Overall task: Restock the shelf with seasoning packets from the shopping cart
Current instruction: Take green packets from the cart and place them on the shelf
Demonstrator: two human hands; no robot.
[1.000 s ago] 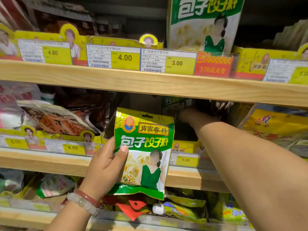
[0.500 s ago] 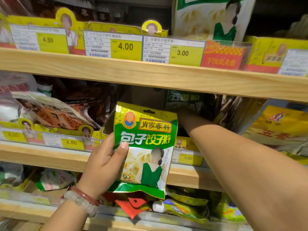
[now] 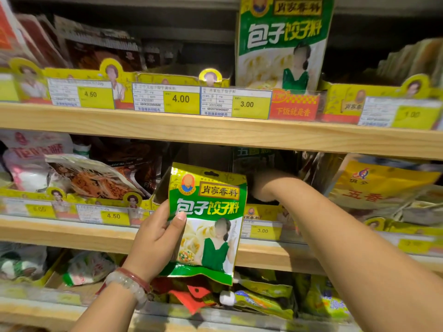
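Since the frame 0.5 s ago the view has tipped up a little and the shelves sit lower in it, while both hands hold nearly the same places. The left hand [image 3: 157, 240] is clamped on the flat green-and-yellow foil seasoning packet [image 3: 208, 221], thumb across its front at the left edge and fingers behind, holding it upright in front of the middle wooden shelf [image 3: 72, 233]. The right hand [image 3: 262, 185] reaches deep into the dark slot behind the yellow cardboard display tray [image 3: 263, 212] with the 3.00 price tag [image 3: 262, 230]; its fingers are hidden, so I cannot tell whether they are apart or closed on anything.

The packet looks light and thin, with a glossy film that is likely slick and bends easily, its contents probably loose powder. A pinch along a sealed side edge or the top strip near the hang hole should keep it flat enough to slide into the slot. A matching larger packet [image 3: 284, 44] stands on the upper wooden shelf [image 3: 215, 130].
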